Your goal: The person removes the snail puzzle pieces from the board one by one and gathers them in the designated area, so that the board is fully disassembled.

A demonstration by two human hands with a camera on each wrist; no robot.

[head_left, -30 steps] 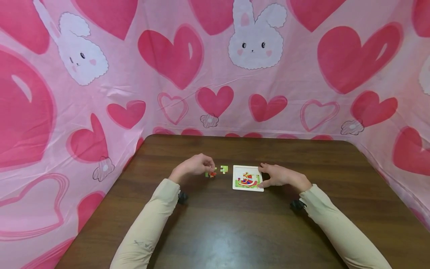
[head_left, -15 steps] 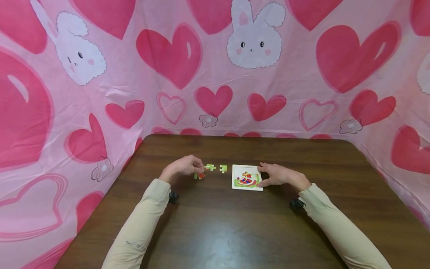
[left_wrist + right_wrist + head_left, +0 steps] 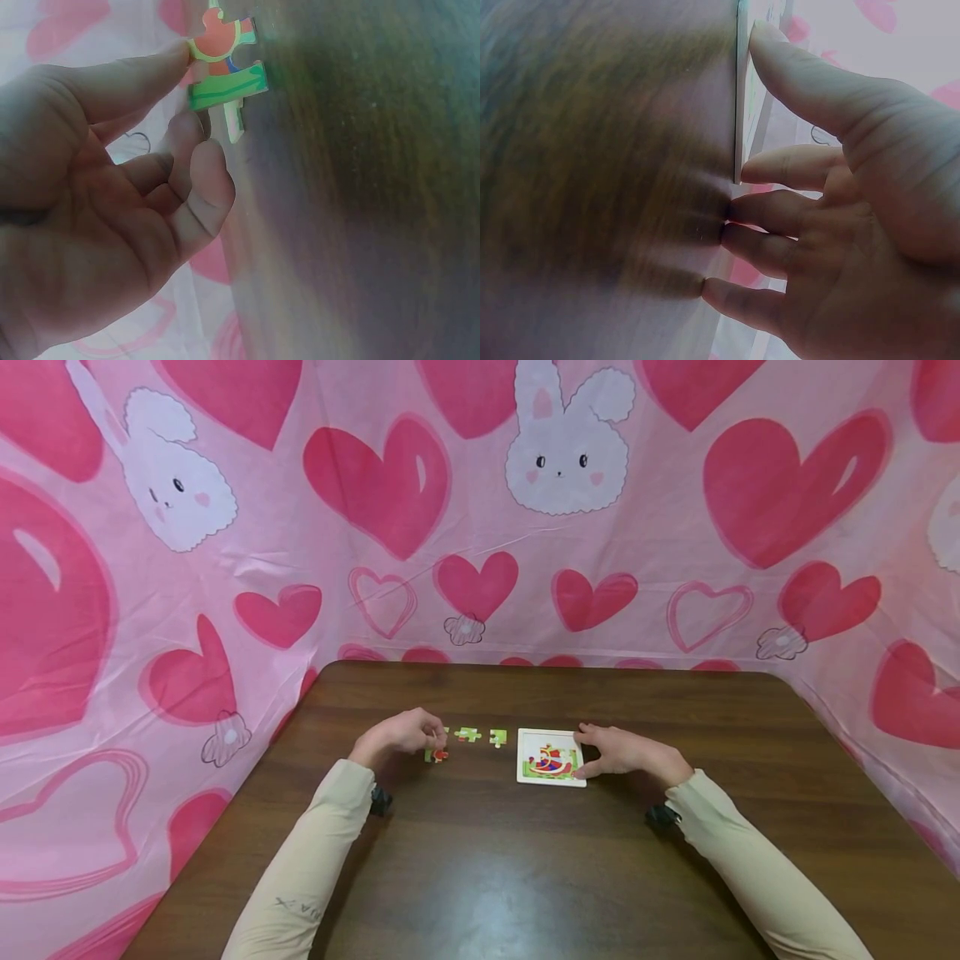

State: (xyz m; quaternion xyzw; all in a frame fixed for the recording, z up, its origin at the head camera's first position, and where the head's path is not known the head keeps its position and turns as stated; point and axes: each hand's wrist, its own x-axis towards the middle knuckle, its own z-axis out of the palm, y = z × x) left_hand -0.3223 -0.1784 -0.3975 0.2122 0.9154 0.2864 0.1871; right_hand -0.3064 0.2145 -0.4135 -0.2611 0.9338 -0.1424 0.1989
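Note:
My left hand [image 3: 401,735] pinches a red and green jigsaw piece [image 3: 437,756] between thumb and fingers, low over the table's left-centre. In the left wrist view the thumb tip meets that jigsaw piece [image 3: 229,86], while the other fingers curl loosely beneath. Part of a green piece peeks out behind the hand. To its right lie two more green pieces, a wider one [image 3: 468,735] and a smaller one [image 3: 498,738]. A white puzzle tray [image 3: 534,743] holds a partly assembled colourful picture [image 3: 551,765]. My right hand [image 3: 626,752] rests at its right side, thumb and index finger touching it.
The brown wooden table [image 3: 480,860] extends around the pieces and tray. Pink cloth [image 3: 480,527] printed with hearts and rabbits hangs behind and at both sides. A dark wrist camera sits under each cuff.
My left hand has moved left with the red and green piece, uncovering the wider green piece. The right hand stays at the tray.

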